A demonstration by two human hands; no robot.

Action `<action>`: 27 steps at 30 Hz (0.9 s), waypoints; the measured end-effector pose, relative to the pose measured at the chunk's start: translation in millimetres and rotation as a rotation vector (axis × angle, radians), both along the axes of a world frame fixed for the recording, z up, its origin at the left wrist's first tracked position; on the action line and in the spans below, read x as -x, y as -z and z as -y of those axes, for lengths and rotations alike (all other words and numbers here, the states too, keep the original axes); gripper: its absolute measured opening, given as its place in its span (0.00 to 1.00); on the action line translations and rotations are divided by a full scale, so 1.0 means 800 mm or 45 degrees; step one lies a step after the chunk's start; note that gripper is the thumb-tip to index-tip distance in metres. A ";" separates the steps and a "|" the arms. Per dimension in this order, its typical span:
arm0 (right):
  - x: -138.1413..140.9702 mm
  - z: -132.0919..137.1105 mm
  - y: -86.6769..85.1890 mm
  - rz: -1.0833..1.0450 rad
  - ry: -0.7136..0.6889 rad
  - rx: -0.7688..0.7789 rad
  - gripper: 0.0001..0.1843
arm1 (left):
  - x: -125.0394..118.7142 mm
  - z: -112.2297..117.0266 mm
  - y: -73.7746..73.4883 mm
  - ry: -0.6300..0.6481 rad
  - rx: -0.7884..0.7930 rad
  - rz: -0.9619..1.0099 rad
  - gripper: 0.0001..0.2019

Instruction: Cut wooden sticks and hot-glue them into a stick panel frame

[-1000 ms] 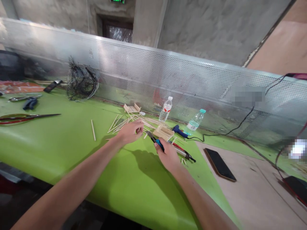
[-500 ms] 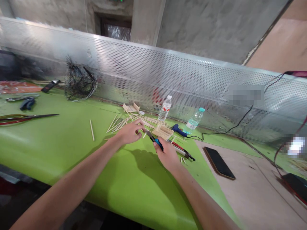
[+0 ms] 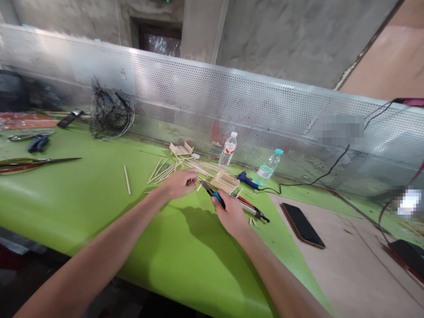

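Just left of the wooden frame, the left hand pinches a thin stick. The right hand is wrapped around blue cutters. Best to steady the stick on the surface, with fingers away from the blades.

Light was bright. A soft shadow lay on the green table left of the right hand. The perforated screen glared at left; edges bowed, lower corners blurred.
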State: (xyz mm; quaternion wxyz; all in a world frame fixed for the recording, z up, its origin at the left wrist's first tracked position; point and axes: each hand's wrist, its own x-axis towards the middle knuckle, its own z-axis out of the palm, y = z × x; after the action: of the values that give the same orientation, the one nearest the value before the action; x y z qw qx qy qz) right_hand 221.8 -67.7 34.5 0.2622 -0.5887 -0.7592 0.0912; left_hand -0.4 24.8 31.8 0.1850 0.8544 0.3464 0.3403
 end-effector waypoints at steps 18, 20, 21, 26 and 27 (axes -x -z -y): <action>-0.001 0.001 -0.001 -0.014 0.010 -0.009 0.11 | -0.005 -0.002 0.002 -0.079 0.023 0.059 0.11; 0.000 0.001 -0.001 -0.016 0.002 -0.016 0.11 | -0.004 -0.003 0.002 -0.029 0.022 0.031 0.07; 0.000 0.001 -0.001 -0.015 -0.001 -0.023 0.10 | -0.004 -0.003 0.002 -0.009 0.022 0.032 0.06; 0.001 0.001 -0.002 -0.015 0.004 -0.025 0.11 | -0.003 -0.001 0.001 0.022 0.041 0.103 0.06; 0.001 0.001 -0.002 -0.015 0.006 -0.019 0.11 | -0.002 -0.001 0.001 0.027 0.035 0.103 0.06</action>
State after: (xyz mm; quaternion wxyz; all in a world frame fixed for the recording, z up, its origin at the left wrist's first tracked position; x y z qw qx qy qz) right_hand 221.3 -68.7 36.0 0.2711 -0.5879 -0.7570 0.0884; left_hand 1.5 25.4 30.9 0.2143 0.8409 0.3342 0.3679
